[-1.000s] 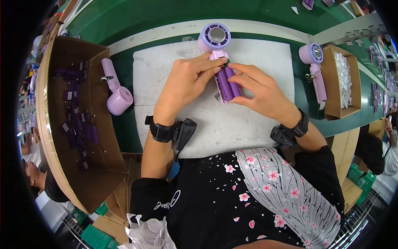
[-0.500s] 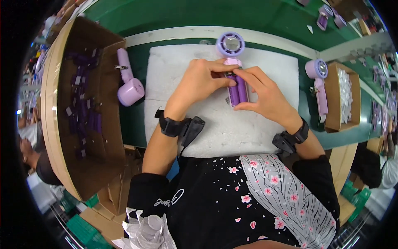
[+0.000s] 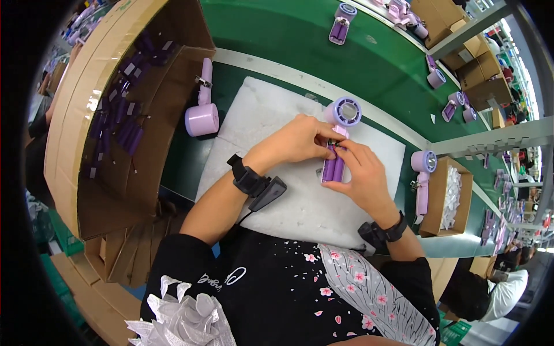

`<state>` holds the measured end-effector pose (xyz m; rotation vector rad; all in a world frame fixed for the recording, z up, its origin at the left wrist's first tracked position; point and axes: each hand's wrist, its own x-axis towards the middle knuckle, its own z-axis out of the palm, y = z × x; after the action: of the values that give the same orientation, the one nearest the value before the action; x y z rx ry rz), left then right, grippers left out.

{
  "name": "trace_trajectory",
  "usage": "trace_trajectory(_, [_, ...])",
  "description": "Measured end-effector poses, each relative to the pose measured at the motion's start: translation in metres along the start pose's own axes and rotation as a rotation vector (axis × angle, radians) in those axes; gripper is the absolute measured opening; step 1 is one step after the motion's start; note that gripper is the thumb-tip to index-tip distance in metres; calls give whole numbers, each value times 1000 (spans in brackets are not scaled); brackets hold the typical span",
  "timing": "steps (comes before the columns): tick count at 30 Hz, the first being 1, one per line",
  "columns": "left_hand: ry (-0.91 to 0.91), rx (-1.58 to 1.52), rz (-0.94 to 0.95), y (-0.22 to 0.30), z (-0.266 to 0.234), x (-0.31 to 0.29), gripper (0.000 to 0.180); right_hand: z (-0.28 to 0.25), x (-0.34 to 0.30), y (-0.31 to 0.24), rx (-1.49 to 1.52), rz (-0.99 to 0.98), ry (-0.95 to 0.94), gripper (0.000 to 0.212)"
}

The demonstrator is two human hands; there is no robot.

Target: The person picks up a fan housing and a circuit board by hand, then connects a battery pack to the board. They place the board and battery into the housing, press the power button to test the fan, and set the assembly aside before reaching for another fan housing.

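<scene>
A lilac handheld fan [image 3: 344,111] lies on a white foam sheet [image 3: 277,212], its round head pointing away from me. Its handle is uncovered, and two purple battery cells [image 3: 333,170] show inside. My left hand [image 3: 297,140] is closed at the top of the handle, just below the head, with thumb and fingertips pinched near small wires. From the other side, my right hand [image 3: 363,174] grips the handle: its fingers reach the upper end of the cells and its thumb presses near the lower end. The fingertips hide part of the wiring.
At left stands a deep cardboard box [image 3: 147,190] of purple battery packs. Beside it lies a lilac fan [image 3: 202,119]; another fan [image 3: 423,184] lies right, near a small box [image 3: 441,202] of white pieces. More fans [image 3: 340,26] sit on the green surface beyond a pale rail.
The whole view has turned and shifted, bringing more of the far green surface into sight. Both hands remain on the fan's handle, with only slight finger movement.
</scene>
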<state>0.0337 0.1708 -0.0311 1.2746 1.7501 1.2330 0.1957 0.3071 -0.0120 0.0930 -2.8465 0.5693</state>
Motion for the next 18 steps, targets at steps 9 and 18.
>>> trace_trajectory(9, [781, 641, 136, 7, -48, -26, 40, -8, 41, 49, -141, 171, 368, 50])
trace_trajectory(18, [863, 643, -677, -19, -123, -87, 38, 26, -4, 45, 82, 32, 175, 41])
